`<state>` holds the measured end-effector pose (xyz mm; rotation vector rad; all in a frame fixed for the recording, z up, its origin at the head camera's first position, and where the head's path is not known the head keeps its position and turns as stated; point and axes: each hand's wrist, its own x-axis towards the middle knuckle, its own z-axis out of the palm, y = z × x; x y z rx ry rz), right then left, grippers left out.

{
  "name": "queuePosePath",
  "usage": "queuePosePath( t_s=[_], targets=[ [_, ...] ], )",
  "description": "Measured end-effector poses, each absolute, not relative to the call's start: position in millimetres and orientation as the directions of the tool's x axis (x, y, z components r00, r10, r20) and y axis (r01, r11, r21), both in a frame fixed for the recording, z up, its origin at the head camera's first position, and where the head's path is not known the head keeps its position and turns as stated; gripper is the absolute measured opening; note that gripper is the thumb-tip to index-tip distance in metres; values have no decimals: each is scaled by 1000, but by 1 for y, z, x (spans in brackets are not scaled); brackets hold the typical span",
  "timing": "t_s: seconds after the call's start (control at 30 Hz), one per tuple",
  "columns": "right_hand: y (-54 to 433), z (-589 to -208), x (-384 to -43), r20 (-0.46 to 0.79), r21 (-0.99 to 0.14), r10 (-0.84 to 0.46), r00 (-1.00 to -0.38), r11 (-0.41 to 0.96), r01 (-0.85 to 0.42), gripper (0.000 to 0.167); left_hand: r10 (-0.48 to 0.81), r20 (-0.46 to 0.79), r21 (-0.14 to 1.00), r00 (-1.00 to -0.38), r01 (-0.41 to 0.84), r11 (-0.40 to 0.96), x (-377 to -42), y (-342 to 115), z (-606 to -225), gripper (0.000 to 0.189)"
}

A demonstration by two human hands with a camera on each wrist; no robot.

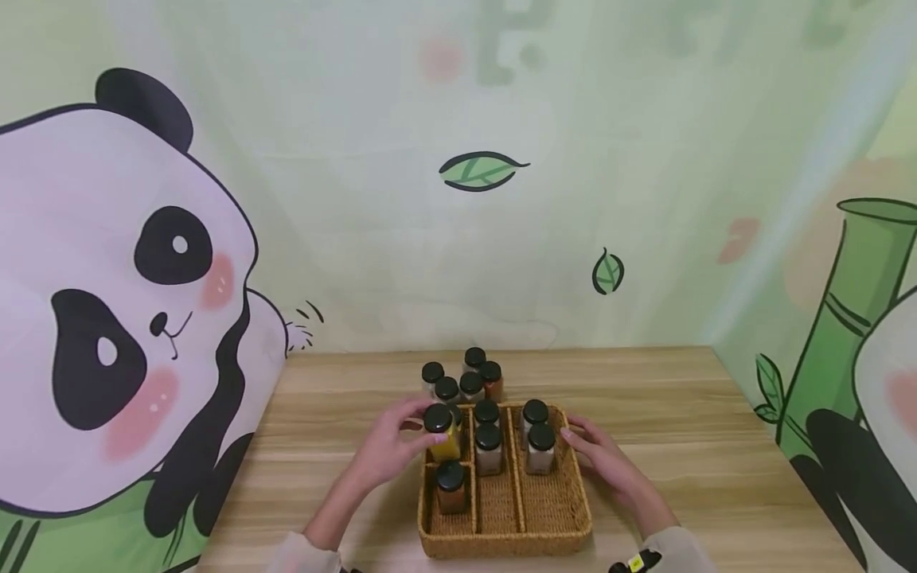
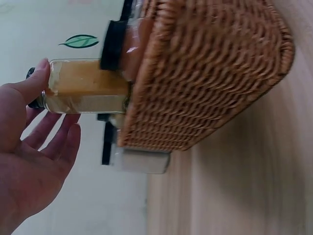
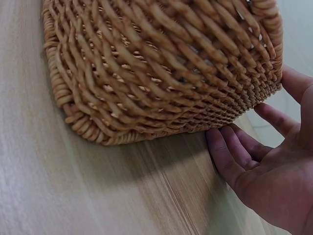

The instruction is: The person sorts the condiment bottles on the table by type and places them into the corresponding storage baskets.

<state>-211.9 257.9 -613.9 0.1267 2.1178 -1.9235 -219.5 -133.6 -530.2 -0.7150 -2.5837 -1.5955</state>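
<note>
My left hand (image 1: 390, 442) holds a spice jar (image 1: 446, 446) with yellow powder near its black lid. In the left wrist view my thumb presses the neck of the jar (image 2: 88, 83), whose lower end is hidden behind the rim of the woven basket (image 2: 215, 73). A jar of reddish-brown powder (image 1: 451, 492) stands in the front left compartment. Pale-filled jars (image 1: 489, 458) stand in the middle column, others (image 1: 540, 458) in the right one. At the right wall of the basket (image 1: 552, 545), my right hand (image 1: 609, 461) grips, thumb at the rim and fingers along the outside.
Behind the basket several more black-lidded jars (image 1: 471, 386) stand close together on the wooden table (image 1: 344, 382). A cloth backdrop (image 1: 372, 239) printed with pandas and leaves hangs at the table's back edge.
</note>
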Motion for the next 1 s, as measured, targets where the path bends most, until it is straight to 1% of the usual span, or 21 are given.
queuePosePath(
  t_s=[0.3, 0.63, 0.83, 1.0],
  targets=[
    [256, -614, -213, -255, -963, -123, -959, 123, 240, 68, 338, 238, 842, -911, 367, 396, -218, -123, -550, 48],
    [257, -616, -213, -258, -963, -116, -959, 108, 246, 68, 281, 273, 800, -920, 380, 465, -213, -117, -570, 48],
    [258, -615, -213, -266, -962, -126, -956, 103, 254, 70, 296, 284, 777, -912, 400, 486, -211, -118, -580, 49],
    [257, -611, -212, -269, -961, -129, -955, 104, 256, 70, 319, 331, 723, -888, 456, 519, -214, -117, -587, 48]
  ],
)
